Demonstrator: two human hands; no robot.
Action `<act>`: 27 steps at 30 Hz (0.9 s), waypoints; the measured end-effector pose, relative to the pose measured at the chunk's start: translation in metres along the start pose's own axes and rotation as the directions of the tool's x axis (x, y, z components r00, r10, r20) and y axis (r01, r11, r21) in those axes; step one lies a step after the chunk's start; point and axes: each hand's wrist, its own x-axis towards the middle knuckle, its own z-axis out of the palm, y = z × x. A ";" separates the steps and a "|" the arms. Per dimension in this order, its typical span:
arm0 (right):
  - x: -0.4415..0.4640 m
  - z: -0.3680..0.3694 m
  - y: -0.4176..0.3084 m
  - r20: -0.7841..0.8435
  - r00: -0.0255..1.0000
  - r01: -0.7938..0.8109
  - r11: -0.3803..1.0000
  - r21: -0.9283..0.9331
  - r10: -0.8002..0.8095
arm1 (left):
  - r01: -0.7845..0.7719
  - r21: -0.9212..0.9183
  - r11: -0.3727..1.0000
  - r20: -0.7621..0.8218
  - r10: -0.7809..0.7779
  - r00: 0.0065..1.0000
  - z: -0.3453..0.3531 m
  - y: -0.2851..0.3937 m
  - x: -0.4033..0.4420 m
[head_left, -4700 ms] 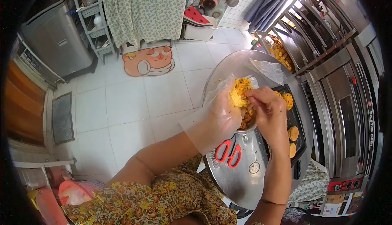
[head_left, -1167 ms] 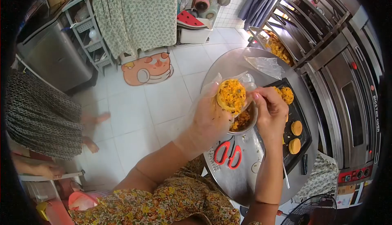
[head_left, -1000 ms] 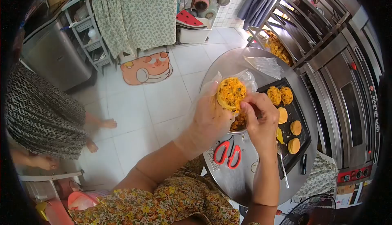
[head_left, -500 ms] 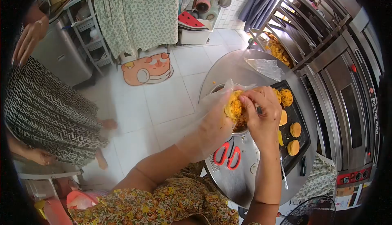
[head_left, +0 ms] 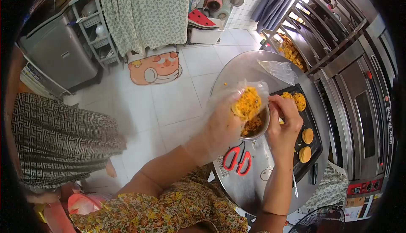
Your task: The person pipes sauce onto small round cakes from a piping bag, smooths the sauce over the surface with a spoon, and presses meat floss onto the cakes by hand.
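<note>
My left hand (head_left: 222,121), in a loose clear plastic glove, is closed around a small round cake (head_left: 246,104) covered in orange-yellow crumbs. Right below it stands a metal bowl (head_left: 267,125) with orange-brown crumbs inside. My bare right hand (head_left: 286,121) is at the bowl's right side, thumb and forefinger pinched close to the glove's loose edge; whatever may be between the fingertips is too small to tell. Behind that hand, a black baking tray (head_left: 316,125) holds plain round cakes (head_left: 307,136) and crumb-coated cakes (head_left: 300,102).
Red-handled scissors (head_left: 237,161) lie on the round steel table (head_left: 249,190) near me. A clear plastic bag (head_left: 277,71) is at its far side. An oven (head_left: 363,118) and a tray rack (head_left: 317,42) stand at right. Another person in a patterned skirt (head_left: 63,135) is at left.
My right hand has come away from the coated cake, moving slightly right. The cake now shows more openly in my left hand. The other person at left has shifted, and their raised hand is out of sight.
</note>
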 end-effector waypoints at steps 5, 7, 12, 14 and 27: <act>-0.007 0.010 0.023 0.582 0.808 0.098 0.954 -0.283 0.089 | 0.289 -0.342 0.894 -0.022 -0.315 0.949 0.002 -0.005 0.020; -0.006 0.025 0.021 0.735 0.650 0.040 0.957 -0.288 0.194 | 0.264 -0.266 0.927 0.013 -0.270 0.963 -0.003 0.012 0.027; 0.000 0.031 0.020 0.729 0.657 0.047 0.955 -0.293 0.191 | 0.288 -0.482 0.827 0.043 -0.307 0.951 -0.004 0.016 0.033; -0.004 0.025 0.023 0.621 0.780 0.064 0.976 -0.207 0.080 | 0.306 -0.615 0.726 0.071 -0.336 0.939 -0.006 0.016 0.035; 0.008 0.009 -0.012 0.110 0.994 -0.014 0.990 0.137 -0.001 | 0.356 -0.596 0.720 0.205 -0.292 0.934 -0.002 0.017 0.029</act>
